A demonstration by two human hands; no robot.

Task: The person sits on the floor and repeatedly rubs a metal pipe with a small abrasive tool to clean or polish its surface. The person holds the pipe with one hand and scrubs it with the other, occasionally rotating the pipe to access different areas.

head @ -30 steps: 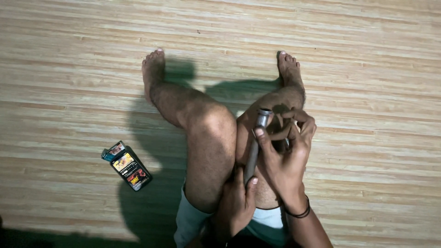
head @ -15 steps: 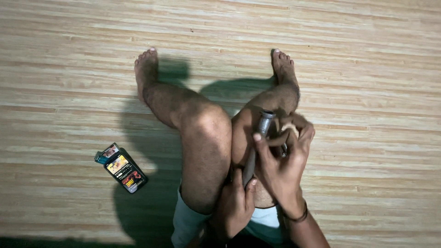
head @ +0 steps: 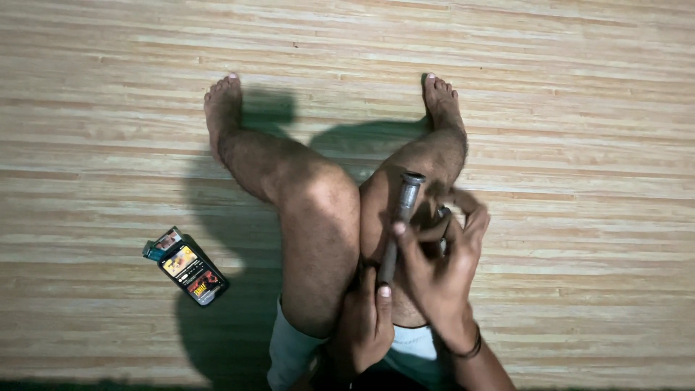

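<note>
Two hands on one metal pipe [head: 398, 224], which we hold upright between our raised knees, above the striped mat [head: 579, 108]. Our left hand [head: 362, 322] is wrapped closed around the pipe's lower end, thumb up along it. Our right hand [head: 441, 253] curls around the middle of the pipe, fingers bent; a small dark part sits under them, and we cannot tell what it is. Phone [head: 192, 271] lies on the mat to our left, well apart.

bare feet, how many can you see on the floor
2. The left foot rests on the striped floor at upper left; the right foot rests at upper centre-right, above the metal tube that both hands grip. None appears hidden.
</note>
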